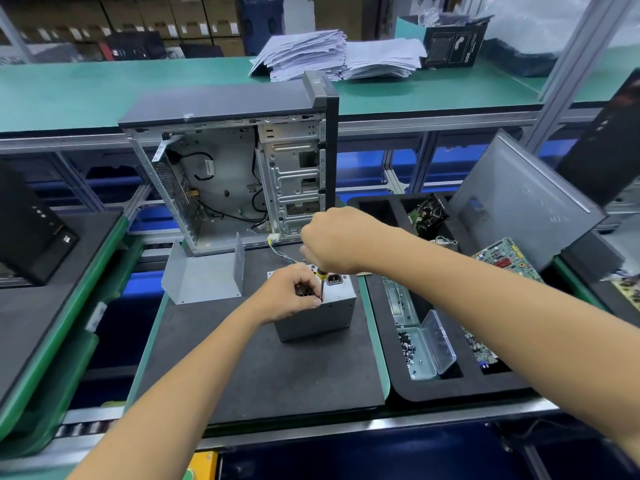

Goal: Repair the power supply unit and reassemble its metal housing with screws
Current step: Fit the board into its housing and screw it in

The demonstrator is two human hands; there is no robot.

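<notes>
1. Big open computer case (235, 168), standing at the back of the mat with its side off. Empty inside but for some wires, likely so the power box could come out for fixing.
2. Flat grey side panel (519, 202), leaning at the right, out of the way.
3. Bent metal cover (204, 271), sitting just left of the power box. Maybe a piece of the housing, not yet put on.
4. Power supply unit (318, 317), a grey metal box in the middle of the dark mat (277, 368), close in front for easy reach. Plug socket facing up.
5. Black tray (450, 386) to the right, with circuit boards and a small clear box of screws (420, 351), lid open, near enough to grab from.
6. Right hand (332, 240), curled tight round the top of a screwdriver (322, 285), held above the box so the tool points straight down.
7. Left hand (294, 292), resting on top of the box, fingertips pinching the thin shaft low down, probably to keep the tip on a screw.
8. Screw itself too small to see.
</notes>
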